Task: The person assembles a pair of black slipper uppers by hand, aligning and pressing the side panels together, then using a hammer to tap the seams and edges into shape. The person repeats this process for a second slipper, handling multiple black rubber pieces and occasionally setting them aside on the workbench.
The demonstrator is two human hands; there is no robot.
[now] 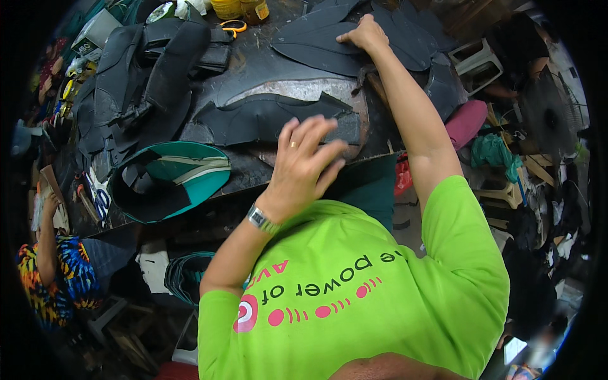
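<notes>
My left hand [304, 161], wearing a ring and with a watch on its wrist, is open with fingers spread, slightly blurred. It is over the near edge of a black curved panel [253, 119] with pointed corners, which lies on a metal plate [297, 87]. Whether the fingers touch the panel, I cannot tell. My right arm stretches to the far side of the table. There my right hand [368, 34] rests on flat black leaf-shaped pieces [316, 44], its thumb pointing left, apart from the other fingers. Those fingers are partly hidden. More black pieces [405, 47] overlap beside it.
A green-and-black rounded shell [212, 180] stands at the table's near left edge, by blue-handled scissors [99, 193]. Black parts [126, 76] are heaped behind it. Orange-handled scissors [234, 27] and yellow tubs [227, 7] are at the back. Another person's arm [46, 234] is at left.
</notes>
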